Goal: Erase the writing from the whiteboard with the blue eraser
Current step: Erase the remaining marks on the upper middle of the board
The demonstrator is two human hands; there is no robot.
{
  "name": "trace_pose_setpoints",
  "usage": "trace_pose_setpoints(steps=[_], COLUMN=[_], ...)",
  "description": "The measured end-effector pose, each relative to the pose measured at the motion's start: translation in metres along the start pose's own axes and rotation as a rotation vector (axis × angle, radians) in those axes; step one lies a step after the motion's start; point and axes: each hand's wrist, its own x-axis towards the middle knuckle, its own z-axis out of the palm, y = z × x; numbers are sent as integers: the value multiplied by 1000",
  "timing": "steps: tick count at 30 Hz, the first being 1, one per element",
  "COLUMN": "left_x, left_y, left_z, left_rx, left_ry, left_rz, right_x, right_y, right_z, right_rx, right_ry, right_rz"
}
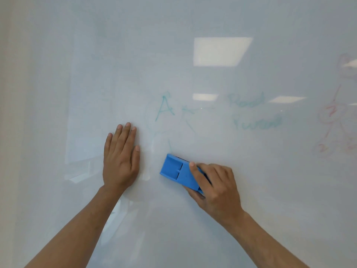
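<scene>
The whiteboard (193, 26) fills the view. Faint teal writing (166, 107) sits at its middle: a letter A, an arrow and two smeared words to the right. My right hand (216, 188) grips the blue eraser (175, 169) and presses it on the board just below the A. My left hand (120, 157) lies flat on the board to the left of the eraser, fingers together, holding nothing.
Faint red marks (336, 113) show at the board's right edge. Ceiling lights (222, 51) reflect in the glossy surface above the writing. A pale wall strip (7, 132) runs down the left side.
</scene>
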Motion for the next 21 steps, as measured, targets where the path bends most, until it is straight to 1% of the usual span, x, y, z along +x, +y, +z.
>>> trace_pose_setpoints(steps=[2,3,5,7,9,10,11,12,13,16,17,19,21], left_x=[1,0,-1,-2,-2,-2,-1,-1,-1,-1,-1,-1,-1], left_y=[-1,-1,-3,-5,-6,-6,-6,-5,-5,-6,-6,-6,-6], left_z=[0,0,1,2,3,3,3,4,4,3,3,3,2], left_rx=[1,2,5,6,7,7,8,9,9,6,5,3,11], left_ry=[1,2,0,1,-2,0,4,7,9,10,10,9,8], left_rz=[6,8,20,27,30,30,31,33,36,44,46,46,47], right_x=[10,19,43,72,99,110,118,123,123,107,100,95,101], right_y=[12,21,41,60,69,67,61,50,36,-10,-18,-19,-6], right_z=[-1,-1,-1,-1,-1,2,6,10,15,28,30,32,30], right_rx=[-38,-63,-128,-179,-165,-146,-130,-118,-106,-82,-85,-87,-87], right_ry=[11,32,100,171,197,203,204,194,171,66,43,49,77], right_rz=[-45,-19,130,339,530,589,609,582,506,175,99,15,-15])
